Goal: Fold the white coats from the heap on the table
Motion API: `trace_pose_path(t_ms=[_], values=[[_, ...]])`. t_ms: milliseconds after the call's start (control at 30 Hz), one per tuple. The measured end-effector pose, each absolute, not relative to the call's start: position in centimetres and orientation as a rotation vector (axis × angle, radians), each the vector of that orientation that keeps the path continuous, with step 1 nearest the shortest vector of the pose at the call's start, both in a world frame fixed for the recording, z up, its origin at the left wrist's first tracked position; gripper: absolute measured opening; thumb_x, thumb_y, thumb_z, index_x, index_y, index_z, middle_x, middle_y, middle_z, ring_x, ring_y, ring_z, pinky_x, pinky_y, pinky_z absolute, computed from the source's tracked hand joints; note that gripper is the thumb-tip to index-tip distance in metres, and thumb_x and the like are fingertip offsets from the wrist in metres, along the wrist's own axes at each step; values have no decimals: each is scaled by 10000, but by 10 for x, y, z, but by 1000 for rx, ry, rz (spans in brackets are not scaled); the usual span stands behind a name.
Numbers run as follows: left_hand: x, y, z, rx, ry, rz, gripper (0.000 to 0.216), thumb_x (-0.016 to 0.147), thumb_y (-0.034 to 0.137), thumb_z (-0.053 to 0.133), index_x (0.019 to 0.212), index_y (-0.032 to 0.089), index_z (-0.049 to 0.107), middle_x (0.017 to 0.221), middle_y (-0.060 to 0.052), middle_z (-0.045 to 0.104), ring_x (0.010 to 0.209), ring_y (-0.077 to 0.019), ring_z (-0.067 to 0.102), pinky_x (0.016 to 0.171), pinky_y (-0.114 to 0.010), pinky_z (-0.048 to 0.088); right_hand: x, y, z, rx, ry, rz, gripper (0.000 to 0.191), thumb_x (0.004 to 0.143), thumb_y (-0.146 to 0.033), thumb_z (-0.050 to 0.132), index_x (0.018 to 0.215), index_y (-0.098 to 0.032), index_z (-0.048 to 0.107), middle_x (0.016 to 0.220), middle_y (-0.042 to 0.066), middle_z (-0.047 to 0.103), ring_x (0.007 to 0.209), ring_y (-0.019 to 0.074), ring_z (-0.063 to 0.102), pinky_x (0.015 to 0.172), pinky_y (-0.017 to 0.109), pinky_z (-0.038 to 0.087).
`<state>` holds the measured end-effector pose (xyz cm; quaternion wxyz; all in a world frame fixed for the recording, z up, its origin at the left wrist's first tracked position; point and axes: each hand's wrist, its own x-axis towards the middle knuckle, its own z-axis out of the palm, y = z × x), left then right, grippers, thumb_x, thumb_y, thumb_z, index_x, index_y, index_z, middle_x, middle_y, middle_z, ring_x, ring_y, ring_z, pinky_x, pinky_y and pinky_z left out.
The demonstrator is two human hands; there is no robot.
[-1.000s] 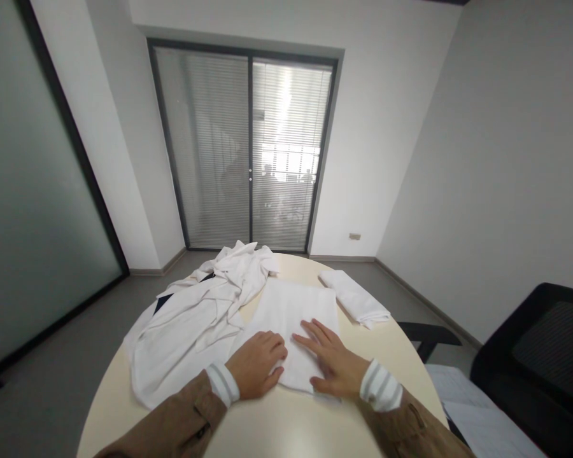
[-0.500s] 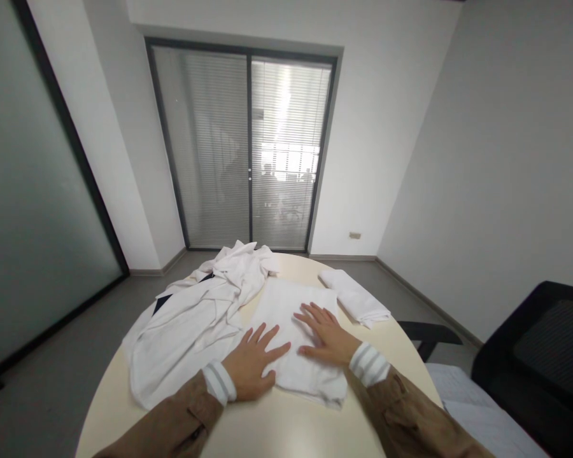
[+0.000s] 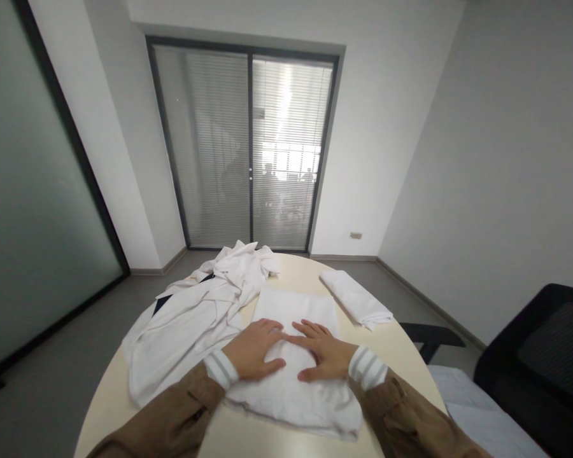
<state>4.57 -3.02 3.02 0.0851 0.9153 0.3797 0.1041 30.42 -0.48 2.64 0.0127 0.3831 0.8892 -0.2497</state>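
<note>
A folded white cloth [image 3: 291,388] lies in front of me on the round cream table [image 3: 401,356]. My left hand [image 3: 255,350] lies flat on its middle, fingers stretched out toward the right. My right hand [image 3: 322,353] rests flat beside it, fingers pointing left, the fingertips of both hands nearly meeting. Neither hand grips anything. Brown sleeves with striped cuffs cover both wrists.
A crumpled white garment [image 3: 191,318] with a dark patch spreads over the table's left half. A small folded white cloth [image 3: 358,299] lies at the far right of the table. A black chair [image 3: 535,356] stands to the right. Glass doors with blinds [image 3: 248,146] are behind.
The folded cloth has slid toward me, its near edge now close to the table's front. Both hands have come together at its middle, after lying further apart.
</note>
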Motion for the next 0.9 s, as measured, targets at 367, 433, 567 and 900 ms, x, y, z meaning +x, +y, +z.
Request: trace_pose_path(t_ms=[367, 433, 567, 900], values=[[49, -34, -5, 2777, 1234, 125, 756, 881, 523, 555, 1539, 337, 232, 1638, -109, 128, 1475, -420, 116, 1120, -654, 231, 282, 61, 30, 1927, 2672, -326, 675, 947, -601, 353, 1512, -232, 336, 1583, 121, 302, 1467, 359, 202, 1153, 587, 177], [51, -37, -1, 2767, 1253, 110, 796, 856, 536, 579, 1541, 322, 232, 1633, -131, 135, 1465, -437, 148, 1099, -650, 273, 276, 65, 15, 2034, 2498, -267, 717, 940, -660, 274, 1545, -276, 246, 1616, 93, 224, 1485, 388, 100, 1137, 650, 97], [53, -43, 5, 2760, 1278, 85, 839, 815, 560, 615, 1532, 299, 269, 1613, -170, 192, 1433, -476, 215, 1059, -656, 320, 277, 61, -7, 2062, 2472, -227, 747, 922, -713, 197, 1549, -307, 213, 1614, 75, 232, 1483, 373, 100, 1117, 665, 96], [75, 0, 10, 2779, 1383, 436, 539, 996, 457, 357, 1470, 199, 372, 1540, -135, 377, 1424, -294, 326, 1153, -504, 279, 278, 26, -10, 1898, 2658, -213, 750, 918, -723, 203, 1548, -316, 216, 1600, 80, 273, 1473, 372, 135, 1124, 655, 86]])
